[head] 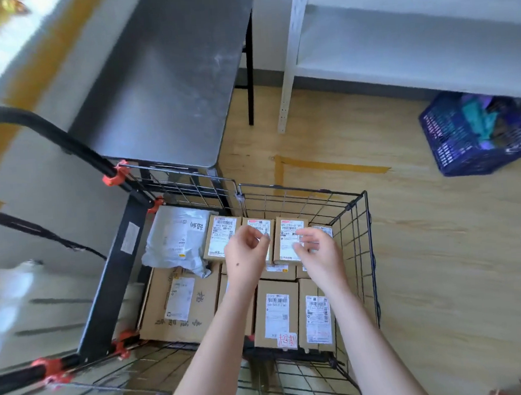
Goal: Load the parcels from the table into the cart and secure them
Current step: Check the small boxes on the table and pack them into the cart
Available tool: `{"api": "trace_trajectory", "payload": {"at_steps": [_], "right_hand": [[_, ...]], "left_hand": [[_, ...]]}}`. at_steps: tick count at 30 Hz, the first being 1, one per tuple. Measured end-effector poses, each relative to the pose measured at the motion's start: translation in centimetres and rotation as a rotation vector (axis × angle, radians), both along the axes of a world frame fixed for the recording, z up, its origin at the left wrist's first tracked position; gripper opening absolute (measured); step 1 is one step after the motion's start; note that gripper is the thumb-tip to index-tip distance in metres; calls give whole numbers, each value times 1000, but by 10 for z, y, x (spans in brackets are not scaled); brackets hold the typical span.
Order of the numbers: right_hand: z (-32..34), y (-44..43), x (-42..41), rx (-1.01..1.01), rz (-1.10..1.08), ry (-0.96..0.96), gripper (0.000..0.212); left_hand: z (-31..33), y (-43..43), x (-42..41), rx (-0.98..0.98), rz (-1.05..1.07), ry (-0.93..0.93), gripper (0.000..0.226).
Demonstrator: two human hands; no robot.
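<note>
Inside the cart (370,251), parcels (261,320) bear barcode labels (278,315); one, red handwriting (287,339).

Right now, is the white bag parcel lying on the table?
No, the white bag parcel lies inside the cart, atop a large cardboard box.

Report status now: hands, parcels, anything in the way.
Left hand and right hand empty, above cart. Parcels packed inside. Near wire panel looks folded down; nothing blocking the hands.
</note>
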State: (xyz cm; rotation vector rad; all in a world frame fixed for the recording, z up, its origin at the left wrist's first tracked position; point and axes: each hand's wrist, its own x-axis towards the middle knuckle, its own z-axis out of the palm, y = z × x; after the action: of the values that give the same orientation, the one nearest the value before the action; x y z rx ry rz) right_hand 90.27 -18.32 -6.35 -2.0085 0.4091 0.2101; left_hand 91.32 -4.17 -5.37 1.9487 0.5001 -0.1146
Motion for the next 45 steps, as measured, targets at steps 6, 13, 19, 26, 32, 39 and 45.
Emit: {"api": "trace_trajectory", "payload": {"at_steps": [6,13,19,26,32,39,45], "right_hand": [[76,13,-17,-216,313,-153,24],[152,29,-32,-262,670,-309,19],[200,56,-50,-228,961,-381,12],[237,97,-95,-149,1283,-448,12],[248,114,-137,-91,1422,-543,14],[256,125,-203,-51,1529,-618,14],[263,106,-289,2,1650,-638,17]], "left_hand": [[71,15,-24,94,38,-106,17],[142,28,-81,258,238,-150,9],[187,39,-146,349,364,-259,9],[225,53,-228,492,587,-249,18],[239,52,-287,518,744,-227,17],[244,39,-367,604,890,-250,20],[250,3,-464,659,1030,-245,17]]}}
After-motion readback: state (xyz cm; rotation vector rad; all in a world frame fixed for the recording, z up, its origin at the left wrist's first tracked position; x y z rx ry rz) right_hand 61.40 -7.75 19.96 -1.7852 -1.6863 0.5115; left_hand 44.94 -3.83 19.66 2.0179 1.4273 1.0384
